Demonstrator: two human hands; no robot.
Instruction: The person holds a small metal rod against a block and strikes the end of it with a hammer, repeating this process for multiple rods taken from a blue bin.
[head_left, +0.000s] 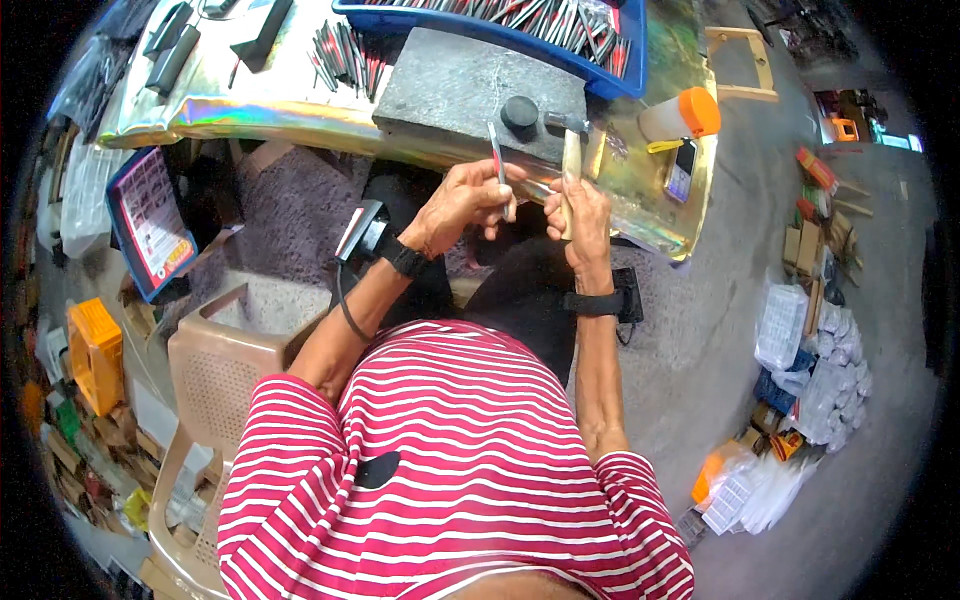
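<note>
My left hand (470, 208) is closed round a slim red-and-grey tool (497, 155) with a pale metal tip that points up and away from me; its exact kind is too small to tell. In my right hand (585, 218) is a hammer (571, 165), gripped by its light wooden handle, its dark metal head over the near right edge of a grey stone block (450, 85). A round black disc-like piece (519, 114) rests on the block, between the tool's tip and the hammer head. Both hands are at the table's near edge, apart from each other.
Behind the block, a blue tray (480, 18) holds many slim red-and-grey pieces; a similar loose pile (345, 58) lies left. An orange-lidded container (680, 115) and a mobile phone (681, 171) stand to the right. A plastic chair (205, 375) is at my left.
</note>
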